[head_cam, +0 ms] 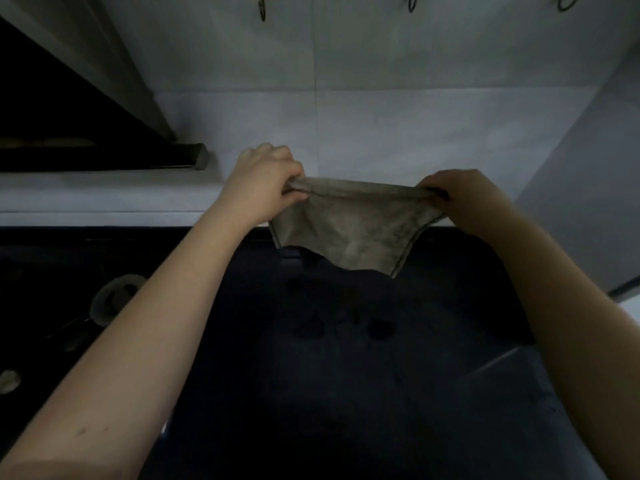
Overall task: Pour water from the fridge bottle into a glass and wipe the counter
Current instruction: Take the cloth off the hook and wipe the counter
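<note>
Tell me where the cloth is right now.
In the head view the cloth hangs mid-frame, stretched between the left hand and right hand, which grip its top corners, above the dark counter and before the tiled wall.

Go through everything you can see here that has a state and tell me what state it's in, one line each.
cloth: stretched between both hands, lower part hanging free above the dark counter, looks dingy.
left hand: grips the cloth's left top corner.
right hand: pinches the cloth's right top corner.
dark counter: a few darker spots under the cloth, possibly wet.
wall hooks: nothing hanging on the parts that show.
</note>
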Motion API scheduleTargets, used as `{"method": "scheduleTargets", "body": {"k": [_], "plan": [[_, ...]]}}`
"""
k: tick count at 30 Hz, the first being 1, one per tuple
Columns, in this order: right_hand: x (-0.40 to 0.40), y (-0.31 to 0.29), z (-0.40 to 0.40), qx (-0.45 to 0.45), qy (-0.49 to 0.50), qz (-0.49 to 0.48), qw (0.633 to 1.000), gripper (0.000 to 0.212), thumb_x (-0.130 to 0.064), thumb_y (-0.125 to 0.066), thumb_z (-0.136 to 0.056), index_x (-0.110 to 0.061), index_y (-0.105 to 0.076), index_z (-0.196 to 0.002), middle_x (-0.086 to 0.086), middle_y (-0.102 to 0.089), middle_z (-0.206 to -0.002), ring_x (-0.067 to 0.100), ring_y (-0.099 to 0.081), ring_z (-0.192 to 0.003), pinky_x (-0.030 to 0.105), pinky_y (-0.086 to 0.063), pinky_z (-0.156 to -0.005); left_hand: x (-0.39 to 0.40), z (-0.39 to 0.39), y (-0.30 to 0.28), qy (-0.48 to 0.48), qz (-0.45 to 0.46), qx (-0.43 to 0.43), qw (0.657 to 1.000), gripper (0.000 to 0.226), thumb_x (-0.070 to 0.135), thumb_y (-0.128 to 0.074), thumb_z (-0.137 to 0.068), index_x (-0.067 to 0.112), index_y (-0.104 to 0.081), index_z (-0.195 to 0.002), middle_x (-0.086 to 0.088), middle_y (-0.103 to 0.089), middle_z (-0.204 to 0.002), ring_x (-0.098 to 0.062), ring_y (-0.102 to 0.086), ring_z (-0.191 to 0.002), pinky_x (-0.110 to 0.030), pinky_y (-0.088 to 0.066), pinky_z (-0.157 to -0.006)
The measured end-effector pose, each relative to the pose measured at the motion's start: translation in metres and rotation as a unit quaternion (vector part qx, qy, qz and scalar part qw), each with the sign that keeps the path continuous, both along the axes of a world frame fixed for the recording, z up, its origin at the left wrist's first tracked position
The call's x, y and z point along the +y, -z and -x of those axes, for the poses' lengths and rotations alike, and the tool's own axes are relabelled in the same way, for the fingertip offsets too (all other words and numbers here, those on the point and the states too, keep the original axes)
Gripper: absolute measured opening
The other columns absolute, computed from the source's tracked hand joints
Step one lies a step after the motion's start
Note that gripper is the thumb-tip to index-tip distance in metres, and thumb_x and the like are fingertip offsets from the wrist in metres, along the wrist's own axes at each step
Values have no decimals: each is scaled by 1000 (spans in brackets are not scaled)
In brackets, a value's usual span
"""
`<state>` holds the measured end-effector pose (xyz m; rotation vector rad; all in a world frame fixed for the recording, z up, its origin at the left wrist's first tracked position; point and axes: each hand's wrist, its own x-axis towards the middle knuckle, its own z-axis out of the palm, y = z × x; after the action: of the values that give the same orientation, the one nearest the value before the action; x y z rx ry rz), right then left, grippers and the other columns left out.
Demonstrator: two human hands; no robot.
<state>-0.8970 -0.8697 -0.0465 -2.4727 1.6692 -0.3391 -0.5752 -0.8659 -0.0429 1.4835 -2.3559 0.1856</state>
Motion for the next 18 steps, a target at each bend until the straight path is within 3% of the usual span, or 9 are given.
{"method": "scheduleTargets", "body": {"k": [4, 8, 11, 14, 18], "plan": [[5, 45, -10, 46, 9, -84, 995, 31, -12, -46, -100, -16, -63, -126, 10, -62, -127, 28, -55, -117, 34, -41, -100, 4, -8, 64, 8, -69, -31, 997, 29, 40, -75, -82, 15, -71, -96, -5, -65, -97, -30, -55, -94, -40, -38, -80], [24, 98, -6, 10, -16, -150, 989, 26, -11, -54, -95, -15, -69, -115, 6, -69, -113, 22, -63, -104, 32, -47, -92, 22, -13, 118, 23, -166, -28, 985, 24, 38, -73, -85, 21, -70, -102, 1, -68, -98, -25, -57, -96, -35, -38, -79], [31, 130, -3, 3, -19, -200, 980, 26, -12, -55, -95, -14, -66, -118, 9, -67, -117, 24, -64, -104, 25, -45, -86, 31, -16, 149, 22, -208, 4, 978, 19, 29, -70, -88, 19, -69, -104, 0, -69, -99, -25, -57, -93, -35, -41, -79], [31, 149, -3, -1, 2, -251, 968, 35, -14, -49, -97, -20, -59, -131, 6, -63, -125, 21, -61, -106, 27, -47, -90, 31, -15, 169, 7, -235, 34, 971, 15, 26, -66, -91, 21, -68, -104, 2, -69, -100, -21, -58, -95, -32, -41, -82], [17, 169, -2, -28, 28, -246, 968, 37, -15, -48, -96, -25, -59, -129, 3, -62, -126, 17, -60, -107, 24, -46, -91, 22, -13, 189, -10, -233, 60, 971, 18, 25, -56, -98, 22, -66, -112, 5, -65, -106, -17, -54, -101, -33, -40, -91]]}}
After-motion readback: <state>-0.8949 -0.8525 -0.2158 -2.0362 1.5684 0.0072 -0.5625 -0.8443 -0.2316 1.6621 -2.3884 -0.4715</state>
